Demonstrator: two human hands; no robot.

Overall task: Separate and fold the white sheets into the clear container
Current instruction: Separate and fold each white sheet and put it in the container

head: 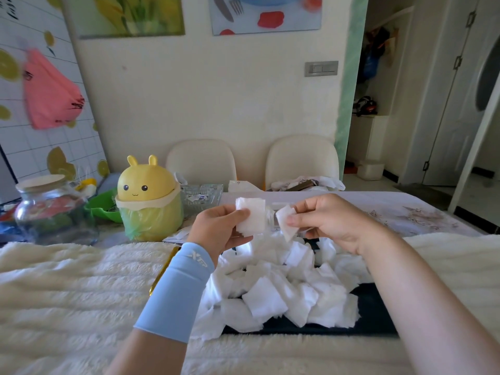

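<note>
Left hand (216, 228) pinching one white sheet (250, 216), right hand (330, 226) pinching a second sheet (285, 220) just beside it, big sheet pile (284, 290) under both, yellow bunny bin (148, 196) past the left hand, blue sleeve (176, 290) with letters "XT"

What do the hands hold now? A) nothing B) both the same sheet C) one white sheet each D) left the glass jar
C: the left hand pinches one white sheet, the right hand a second sheet, held apart above the pile.
</note>
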